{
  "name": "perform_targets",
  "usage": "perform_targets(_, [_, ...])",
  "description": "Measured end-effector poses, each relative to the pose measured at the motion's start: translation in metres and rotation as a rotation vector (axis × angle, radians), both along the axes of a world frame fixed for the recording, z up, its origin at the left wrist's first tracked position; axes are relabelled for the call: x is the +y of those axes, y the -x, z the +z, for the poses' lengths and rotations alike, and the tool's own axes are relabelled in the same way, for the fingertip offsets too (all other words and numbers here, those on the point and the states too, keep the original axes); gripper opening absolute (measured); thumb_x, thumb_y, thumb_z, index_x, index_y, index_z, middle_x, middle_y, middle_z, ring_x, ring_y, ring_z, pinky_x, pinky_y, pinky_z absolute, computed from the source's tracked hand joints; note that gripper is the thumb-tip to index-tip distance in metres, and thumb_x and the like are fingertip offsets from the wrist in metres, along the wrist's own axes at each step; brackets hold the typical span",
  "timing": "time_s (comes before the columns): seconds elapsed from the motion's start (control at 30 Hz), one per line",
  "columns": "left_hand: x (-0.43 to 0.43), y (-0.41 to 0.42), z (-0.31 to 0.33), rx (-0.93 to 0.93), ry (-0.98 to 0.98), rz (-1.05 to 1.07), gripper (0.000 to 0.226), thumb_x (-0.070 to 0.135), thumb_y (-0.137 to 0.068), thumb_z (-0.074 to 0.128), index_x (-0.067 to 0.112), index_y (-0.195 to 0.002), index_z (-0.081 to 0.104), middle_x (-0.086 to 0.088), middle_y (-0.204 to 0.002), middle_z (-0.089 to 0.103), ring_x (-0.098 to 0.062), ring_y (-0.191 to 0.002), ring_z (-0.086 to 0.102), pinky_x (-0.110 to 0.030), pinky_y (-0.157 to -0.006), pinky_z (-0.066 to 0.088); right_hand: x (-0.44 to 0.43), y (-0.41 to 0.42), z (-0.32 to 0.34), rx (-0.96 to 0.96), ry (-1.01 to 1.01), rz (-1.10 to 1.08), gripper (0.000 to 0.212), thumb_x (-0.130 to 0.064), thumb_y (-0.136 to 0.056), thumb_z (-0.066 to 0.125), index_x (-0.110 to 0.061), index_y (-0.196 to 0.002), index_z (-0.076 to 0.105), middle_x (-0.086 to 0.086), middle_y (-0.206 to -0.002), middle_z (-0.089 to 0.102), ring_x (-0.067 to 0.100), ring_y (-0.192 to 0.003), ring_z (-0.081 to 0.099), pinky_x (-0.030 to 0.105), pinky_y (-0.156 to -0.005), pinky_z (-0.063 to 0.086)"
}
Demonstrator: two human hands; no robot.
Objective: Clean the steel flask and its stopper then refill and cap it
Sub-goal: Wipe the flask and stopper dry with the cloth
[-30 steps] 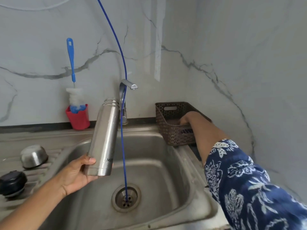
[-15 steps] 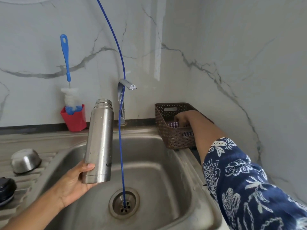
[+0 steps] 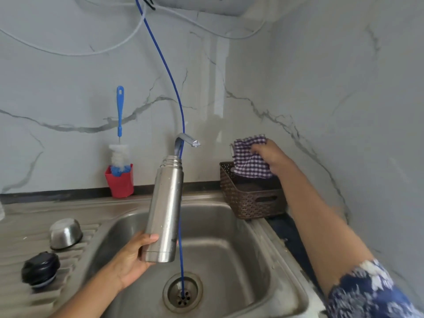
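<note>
Left hand [image 3: 133,260] grips the open flask [image 3: 164,210] by its base, upright over the sink [image 3: 229,249]; right hand [image 3: 270,157] clutches a checked cloth [image 3: 249,157] above the basket [image 3: 250,200]; stopper [image 3: 40,269] lies on the drainboard

The left hand [image 3: 134,260] grips an uncapped steel flask [image 3: 166,207] by its base, leaning slightly over the sink [image 3: 241,244], with its mouth just below the tap [image 3: 187,140]. A thin blue tube [image 3: 174,88] hangs along the flask's right edge and ends in the drain [image 3: 182,292]. The right hand [image 3: 270,157] pinches a purple-and-white checked cloth [image 3: 250,159] above a brown woven basket [image 3: 250,200] at the sink's far right corner. On the left drainboard lie an upturned steel cup [image 3: 65,232] and the black stopper [image 3: 40,268], and a blue-handled bottle brush [image 3: 120,115] stands in a red holder [image 3: 120,183] by the wall.
</note>
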State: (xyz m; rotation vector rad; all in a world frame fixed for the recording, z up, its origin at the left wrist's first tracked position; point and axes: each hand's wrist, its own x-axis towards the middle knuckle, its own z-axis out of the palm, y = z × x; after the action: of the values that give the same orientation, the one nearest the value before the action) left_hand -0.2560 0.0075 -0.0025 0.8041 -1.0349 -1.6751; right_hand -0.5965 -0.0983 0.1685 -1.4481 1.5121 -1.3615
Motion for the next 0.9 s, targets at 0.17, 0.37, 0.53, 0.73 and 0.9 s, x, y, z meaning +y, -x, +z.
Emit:
perform_targets(0.17, [0.013, 0.006, 0.013, 0.031, -0.038, 0.061, 0.114, 0.041, -0.013, 0.097, 0.012, -0.116, 0.059, -0.019, -0.099, 0.071, -0.033, -0.089, 0.067, -0.043, -0.079, 0.051, 0.050, -0.076, -0.016, -0.433, 0.071, 0.004, 0.012, -0.007, -0.093, 0.053, -0.015, -0.099, 0.060, 0.006, -0.095, 0.068, 0.022, -0.087, 0.066, 0.035, -0.074, 0.055])
perform_targets(0.37, [0.017, 0.001, 0.018, 0.055, -0.057, 0.108, 0.112, 0.038, -0.025, 0.096, 0.011, -0.126, 0.056, -0.023, -0.111, 0.067, -0.039, -0.097, 0.065, -0.043, -0.075, 0.054, 0.076, -0.182, -0.045, -0.163, 0.312, 0.042, 0.020, -0.013, -0.091, 0.056, -0.017, -0.109, 0.065, -0.001, -0.101, 0.068, 0.016, -0.095, 0.063, 0.032, -0.089, 0.051])
perform_targets(0.53, [0.017, -0.004, 0.021, 0.124, -0.034, 0.070, 0.105, 0.041, -0.027, 0.092, 0.008, -0.121, 0.060, -0.023, -0.107, 0.067, -0.036, -0.084, 0.068, -0.043, -0.069, 0.054, 0.071, -0.209, -0.062, 0.345, 0.506, 0.394, 0.067, -0.064, -0.088, 0.042, -0.034, -0.146, 0.032, -0.011, -0.157, 0.021, 0.009, -0.147, 0.005, 0.035, -0.117, 0.008])
perform_targets(0.73, [0.018, -0.016, 0.019, 0.051, -0.038, -0.043, 0.106, 0.040, -0.033, 0.093, 0.004, -0.126, 0.055, -0.024, -0.110, 0.065, -0.036, -0.082, 0.068, -0.043, -0.065, 0.054, 0.046, -0.204, -0.048, 0.763, 0.702, 0.305, 0.060, -0.063, -0.087, 0.032, -0.032, -0.134, 0.052, -0.010, -0.152, 0.034, 0.018, -0.146, 0.012, 0.049, -0.115, 0.015])
perform_targets(0.9, [0.017, -0.025, 0.024, -0.196, 0.072, -0.033, 0.112, 0.047, -0.029, 0.093, 0.020, -0.128, 0.050, -0.022, -0.114, 0.066, -0.036, -0.092, 0.067, -0.043, -0.074, 0.055, 0.034, -0.185, -0.038, 0.714, 0.701, 0.331, 0.057, -0.060, -0.084, 0.041, -0.023, -0.120, 0.065, -0.004, -0.138, 0.053, 0.022, -0.136, 0.036, 0.046, -0.109, 0.033])
